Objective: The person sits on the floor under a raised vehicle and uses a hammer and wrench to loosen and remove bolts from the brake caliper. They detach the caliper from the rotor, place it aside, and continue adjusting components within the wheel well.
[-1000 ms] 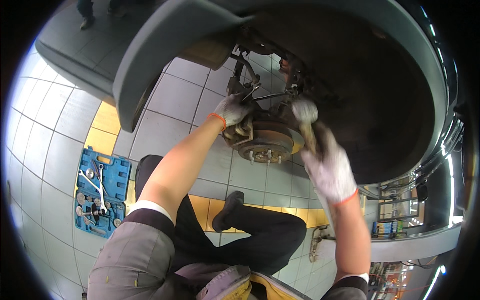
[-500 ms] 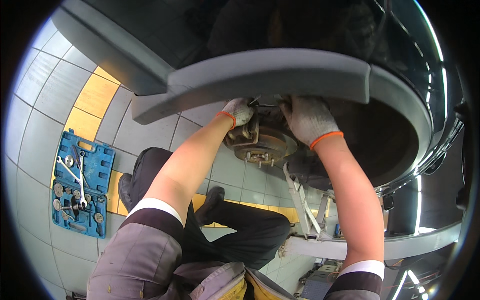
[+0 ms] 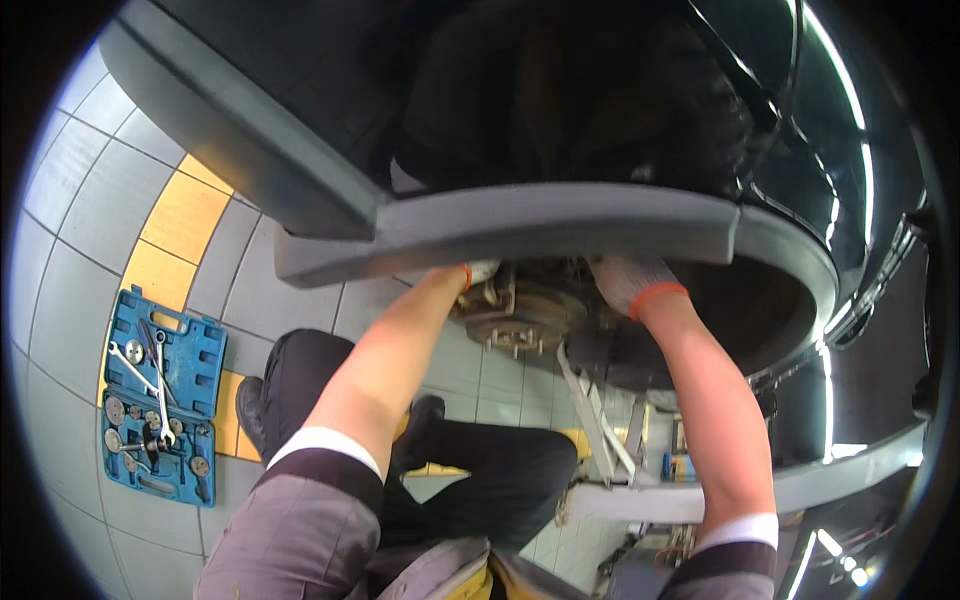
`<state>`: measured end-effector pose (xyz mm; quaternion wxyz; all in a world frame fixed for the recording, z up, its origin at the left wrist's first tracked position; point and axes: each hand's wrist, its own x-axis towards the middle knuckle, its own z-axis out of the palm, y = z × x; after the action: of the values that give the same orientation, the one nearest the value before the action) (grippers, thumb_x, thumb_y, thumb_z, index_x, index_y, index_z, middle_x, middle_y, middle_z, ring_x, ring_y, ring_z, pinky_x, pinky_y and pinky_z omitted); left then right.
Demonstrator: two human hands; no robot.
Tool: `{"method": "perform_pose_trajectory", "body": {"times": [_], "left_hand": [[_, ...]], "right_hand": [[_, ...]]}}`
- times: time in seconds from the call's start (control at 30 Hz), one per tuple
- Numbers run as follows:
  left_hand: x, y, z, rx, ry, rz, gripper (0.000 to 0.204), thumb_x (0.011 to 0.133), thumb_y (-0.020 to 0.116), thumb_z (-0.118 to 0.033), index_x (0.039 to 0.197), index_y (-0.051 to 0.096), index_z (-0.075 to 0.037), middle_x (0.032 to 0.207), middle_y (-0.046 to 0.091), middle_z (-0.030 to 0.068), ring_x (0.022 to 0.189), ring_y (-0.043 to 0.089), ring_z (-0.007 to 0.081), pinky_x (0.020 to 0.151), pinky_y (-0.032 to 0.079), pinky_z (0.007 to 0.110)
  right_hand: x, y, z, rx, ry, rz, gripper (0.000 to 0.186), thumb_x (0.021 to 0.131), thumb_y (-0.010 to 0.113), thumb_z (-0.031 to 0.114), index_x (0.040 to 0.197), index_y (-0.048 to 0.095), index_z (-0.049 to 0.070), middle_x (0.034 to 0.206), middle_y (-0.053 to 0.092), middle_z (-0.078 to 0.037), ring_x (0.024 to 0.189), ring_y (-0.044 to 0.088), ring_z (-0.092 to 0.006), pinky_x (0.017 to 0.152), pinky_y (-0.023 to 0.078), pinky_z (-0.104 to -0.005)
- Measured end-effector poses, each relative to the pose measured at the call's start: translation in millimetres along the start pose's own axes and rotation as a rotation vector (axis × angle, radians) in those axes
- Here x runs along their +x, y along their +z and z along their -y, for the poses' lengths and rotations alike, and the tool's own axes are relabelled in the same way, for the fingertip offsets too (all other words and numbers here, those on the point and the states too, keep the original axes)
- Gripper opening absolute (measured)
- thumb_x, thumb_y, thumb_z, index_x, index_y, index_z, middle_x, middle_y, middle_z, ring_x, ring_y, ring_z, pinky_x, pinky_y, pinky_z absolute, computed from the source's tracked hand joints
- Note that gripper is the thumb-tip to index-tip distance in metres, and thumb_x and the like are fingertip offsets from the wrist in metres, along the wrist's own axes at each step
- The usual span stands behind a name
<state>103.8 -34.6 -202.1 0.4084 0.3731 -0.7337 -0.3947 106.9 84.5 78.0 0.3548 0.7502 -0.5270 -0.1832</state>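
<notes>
My left hand, in a pale knit glove with an orange cuff, reaches behind the grey wheel-arch trim beside the brake caliper; its fingers are hidden. My right hand, gloved the same way, goes up under that trim to the right of the caliper, fingers out of sight, so what it touches or holds cannot be seen. Below both hands the rusty brake disc and hub with protruding wheel studs show, slightly blurred. The dark wheel-arch liner curves around the right side.
A black car body overhangs me. An open blue case with wrenches and round fittings lies on the tiled floor at left. My bent legs are below. A pale steel lift arm stands at lower right.
A second ago my right hand gripped a hammer-like tool right of the disc; it then moved up behind the trim, its fingers now hidden. The view shifted, bringing more black bodywork into sight.
</notes>
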Motion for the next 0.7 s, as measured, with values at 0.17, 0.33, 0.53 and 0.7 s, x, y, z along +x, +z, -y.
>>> {"method": "perform_pose_trajectory", "body": {"times": [0.17, 0.33, 0.53, 0.7], "left_hand": [[-15, 18, 9, -0.011, 0.03, -0.026, 0.038, 0.103, 0.045, -0.027, 0.115, 0.072, -0.003, 0.119, 0.073, 0.0212, 0.107, 0.068, 0.0394, 0.093, 0.051, 0.048], [-20, 16, 5, -0.008, 0.17, -0.271, 0.042, 0.101, 0.05, -0.027, 0.131, 0.069, -0.005, 0.135, 0.066, 0.0247, 0.126, 0.062, 0.041, 0.107, 0.049, 0.042], [-16, -2, -6, -0.215, -0.236, 0.136, 0.045, 0.094, 0.06, -0.027, 0.135, 0.067, -0.008, 0.141, 0.063, 0.0229, 0.134, 0.057, 0.0393, 0.111, 0.045, 0.046], [-20, -2, -7, -0.084, -0.049, -0.031, 0.042, 0.096, 0.06, -0.027, 0.132, 0.069, -0.009, 0.126, 0.072, 0.022, 0.118, 0.067, 0.0386, 0.102, 0.051, 0.043]], "right_hand": [[-2, -16, -12, -0.04, 0.128, 0.616, 0.039, 0.106, 0.047, 0.025, 0.136, 0.06, 0.003, 0.123, 0.069, -0.025, 0.114, 0.067, -0.0433, 0.103, 0.051, -0.0512], [-12, 5, -45, -0.201, -0.049, 0.431, 0.04, 0.103, 0.051, 0.026, 0.134, 0.06, 0.003, 0.117, 0.073, -0.023, 0.106, 0.07, -0.0412, 0.099, 0.053, -0.052], [-29, 25, -45, 0.164, 0.282, 0.597, 0.047, 0.105, 0.053, 0.029, 0.133, 0.052, -0.008, 0.119, 0.067, -0.033, 0.103, 0.07, -0.0463, 0.093, 0.055, -0.0519], [-34, 17, -59, 0.234, 0.335, 0.453, 0.043, 0.106, 0.051, 0.035, 0.125, 0.063, -0.002, 0.125, 0.066, -0.031, 0.115, 0.065, -0.0471, 0.1, 0.052, -0.0544]]}}
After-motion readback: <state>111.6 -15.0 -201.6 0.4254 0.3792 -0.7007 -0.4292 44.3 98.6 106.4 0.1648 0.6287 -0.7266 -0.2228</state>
